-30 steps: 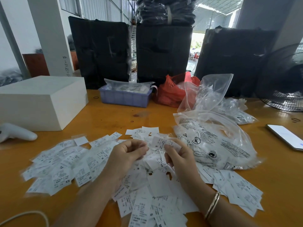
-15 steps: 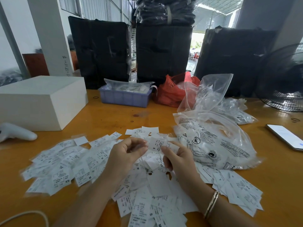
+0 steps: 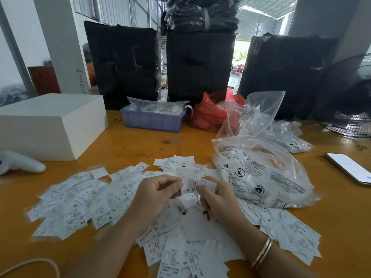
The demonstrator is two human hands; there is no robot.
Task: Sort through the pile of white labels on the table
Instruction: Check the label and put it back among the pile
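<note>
Both hands lifted slightly off the label pile (image 3: 164,213) since a second ago: left hand (image 3: 154,194) and right hand (image 3: 217,199) now pinch one label (image 3: 195,184) marked S, likely reading size. Pile spreads mid-bench; plastic bag (image 3: 261,177) crowds right, bare bench (image 3: 140,145) beyond, white box (image 3: 52,125) far left

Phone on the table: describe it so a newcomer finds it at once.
Start at the orange wooden table and go to its right edge, past the big clear printed plastic bag. In front of the black fan lies a slim flat smartphone. It lies alone, its screen glowing white.
</note>
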